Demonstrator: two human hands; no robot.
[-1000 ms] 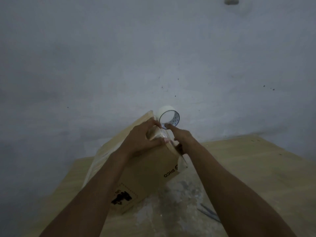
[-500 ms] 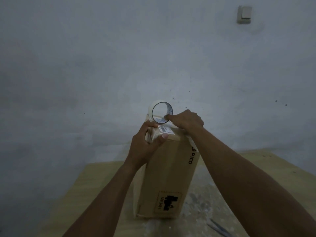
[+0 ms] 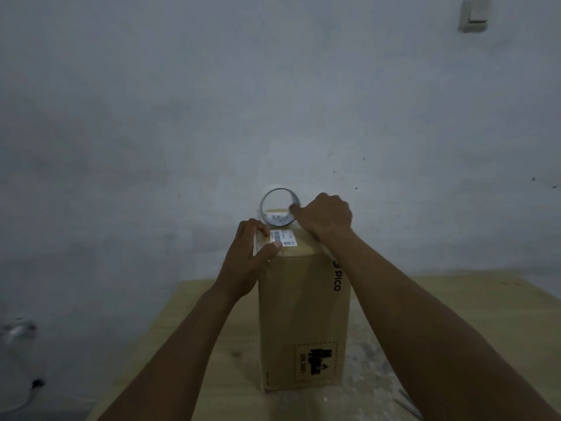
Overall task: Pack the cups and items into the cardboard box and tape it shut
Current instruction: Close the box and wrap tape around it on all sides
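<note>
A tall brown cardboard box stands upright on the wooden table, flaps closed, with a white barcode label on its top. A roll of clear tape stands on edge at the far end of the box top. My right hand grips the roll, one finger hooked inside its ring. My left hand rests on the top left edge of the box, fingers spread and thumb pressing beside the label. No cups or other items are visible.
A grey wall rises right behind the table, with a light switch at the top right. A thin metal tool lies on the table by my right forearm. A blurred pale object sits at lower left.
The box went from lying tilted on the table to standing upright and square to me. My left hand opened from gripping the top edge to lying flat on it; my right hand kept hold of the roll.
</note>
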